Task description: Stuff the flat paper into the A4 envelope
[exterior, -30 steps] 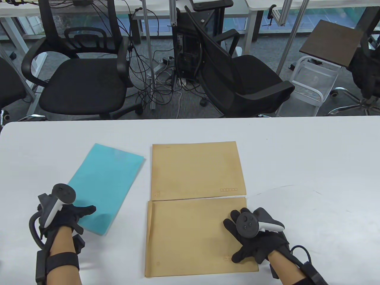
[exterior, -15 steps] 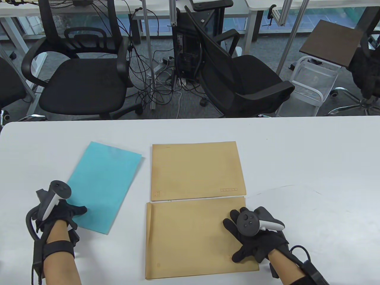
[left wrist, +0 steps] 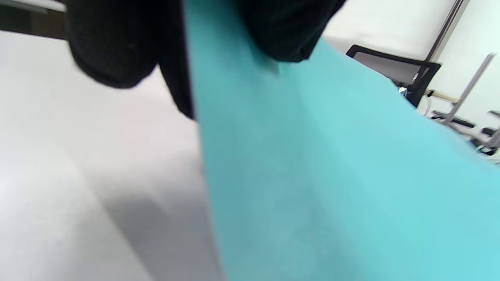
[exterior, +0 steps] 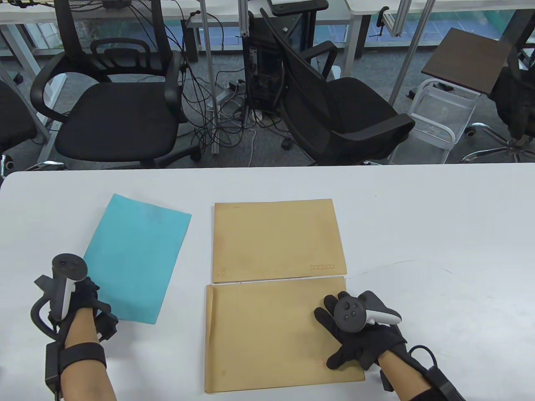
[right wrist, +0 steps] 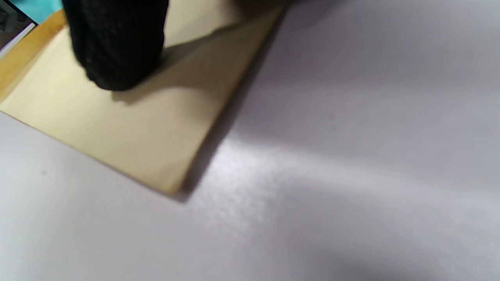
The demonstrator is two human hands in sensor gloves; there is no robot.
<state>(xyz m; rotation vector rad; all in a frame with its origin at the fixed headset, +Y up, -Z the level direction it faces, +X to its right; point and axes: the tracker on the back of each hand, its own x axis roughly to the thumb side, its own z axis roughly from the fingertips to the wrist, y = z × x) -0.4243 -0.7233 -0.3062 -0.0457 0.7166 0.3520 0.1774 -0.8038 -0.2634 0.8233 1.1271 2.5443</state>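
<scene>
**Paper and envelope: stuffing not yet begun**

Blue paper (exterior: 136,259): outside, left of near envelope (exterior: 282,334), near edge pinched in left hand (exterior: 81,298). Right hand (exterior: 359,334): fingers spread flat, pressing near envelope's right end. Remaining: opening envelope, inserting paper.

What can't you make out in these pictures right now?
- Left hand grip on the blue paper: table view, tracker covers the fingers; left wrist view blurred.
- Near envelope opening: not discernible in either view.
- Far envelope printing: too small.
</scene>
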